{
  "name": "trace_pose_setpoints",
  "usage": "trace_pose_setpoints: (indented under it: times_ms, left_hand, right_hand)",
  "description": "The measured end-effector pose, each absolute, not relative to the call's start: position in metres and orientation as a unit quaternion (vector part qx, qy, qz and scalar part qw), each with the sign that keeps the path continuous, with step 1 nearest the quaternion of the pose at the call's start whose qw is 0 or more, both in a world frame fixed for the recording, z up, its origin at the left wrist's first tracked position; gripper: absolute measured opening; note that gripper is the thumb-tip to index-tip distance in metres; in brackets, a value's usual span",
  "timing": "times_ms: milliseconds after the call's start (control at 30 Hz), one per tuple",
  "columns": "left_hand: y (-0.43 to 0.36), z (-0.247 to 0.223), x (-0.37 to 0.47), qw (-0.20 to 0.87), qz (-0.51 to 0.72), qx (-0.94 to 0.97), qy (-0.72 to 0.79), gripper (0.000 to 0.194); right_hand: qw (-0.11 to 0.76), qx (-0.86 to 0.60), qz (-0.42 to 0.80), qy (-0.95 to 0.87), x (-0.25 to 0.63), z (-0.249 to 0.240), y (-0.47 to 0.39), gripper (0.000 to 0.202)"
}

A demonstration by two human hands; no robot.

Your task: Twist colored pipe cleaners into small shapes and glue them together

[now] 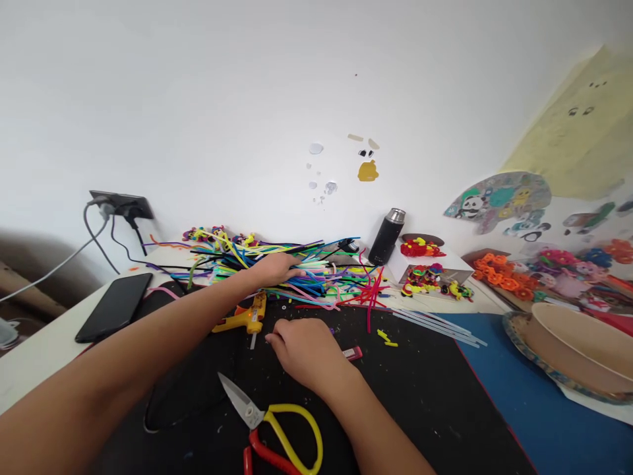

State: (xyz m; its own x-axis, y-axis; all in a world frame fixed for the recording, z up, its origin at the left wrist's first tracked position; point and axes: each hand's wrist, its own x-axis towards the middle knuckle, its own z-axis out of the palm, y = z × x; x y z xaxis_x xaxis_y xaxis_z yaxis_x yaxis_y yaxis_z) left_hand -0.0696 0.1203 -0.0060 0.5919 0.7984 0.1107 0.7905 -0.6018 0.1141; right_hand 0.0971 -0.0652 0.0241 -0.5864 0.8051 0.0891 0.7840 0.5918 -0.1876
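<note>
My left hand point(277, 270) reaches into a wide pile of colourful pipe cleaners point(316, 280) along the back of the table; its fingertips are among the stems, and what they hold, if anything, is hidden. My right hand point(302, 346) hovers over the black mat point(410, 396) with its fingers curled; nothing can be made out inside them. Between the hands and to the left lies a yellow glue gun point(247, 318). Scissors point(277, 425) with yellow and red handles lie nearer the front. Short yellow pieces point(386, 338) rest right of my right hand.
A black phone point(116, 307) lies at the left. Behind stand a dark flask point(388, 237) and a white box point(448, 267) with small figures. Clear glue sticks point(440, 326) lie at the right, near a round bowl point(583, 343). Cables hang from a wall socket point(123, 204).
</note>
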Motion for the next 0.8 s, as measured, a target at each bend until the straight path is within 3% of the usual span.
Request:
trace_pose_setpoints:
  times_ms: [367, 533, 667, 800]
  left_hand:
    - [0.138, 0.003, -0.071, -0.001, 0.138, 0.826, 0.547, 0.047]
    - [0.163, -0.007, -0.074, -0.010, 0.093, 0.788, 0.609, 0.048]
    - [0.159, -0.014, -0.069, -0.030, 0.072, 0.796, 0.601, 0.039]
    - [0.141, -0.010, -0.064, -0.061, 0.080, 0.825, 0.556, 0.043]
  right_hand:
    - [0.064, -0.446, 0.074, -0.890, 0.096, 0.026, -0.067, 0.030]
    - [0.052, -0.451, 0.078, -0.888, 0.095, 0.024, -0.066, 0.031]
    - [0.058, -0.447, 0.074, -0.889, 0.095, 0.021, -0.066, 0.031]
    - [0.064, -0.446, 0.069, -0.890, 0.095, 0.018, -0.066, 0.031]
